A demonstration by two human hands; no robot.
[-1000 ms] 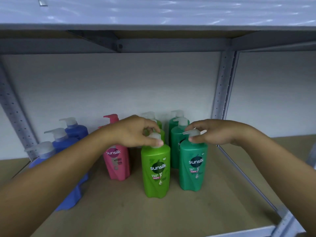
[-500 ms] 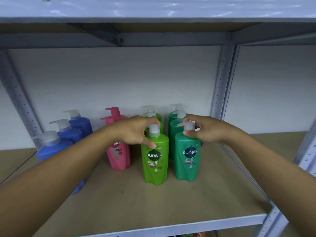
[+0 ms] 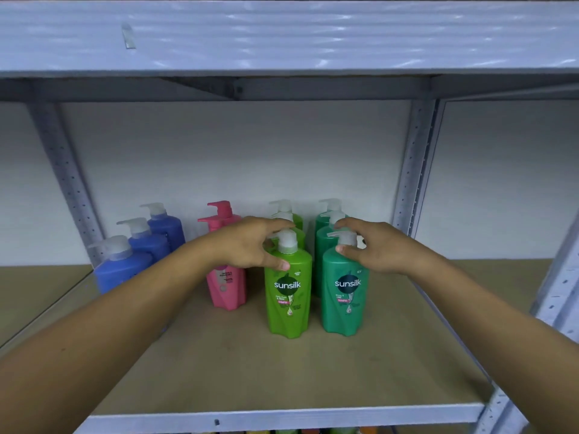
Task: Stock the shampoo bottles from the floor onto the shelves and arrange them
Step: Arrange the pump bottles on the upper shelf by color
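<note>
A light green shampoo bottle and a teal shampoo bottle stand upright side by side on the brown shelf board, each at the front of a row of matching bottles. My left hand curls round the light green bottle's white pump, thumb on its shoulder. My right hand pinches the teal bottle's pump neck between thumb and fingers. Both labels face me.
Left of the green row stand two pink bottles, one behind the other, and a diagonal row of three blue bottles. Grey perforated uprights flank the bay. Another shelf hangs close overhead. Bare board lies in front and to the right.
Both front bottles have slid back toward their rows with my hands on the pumps. The gap between them has widened a little, and my view has pulled back from the shelf.
</note>
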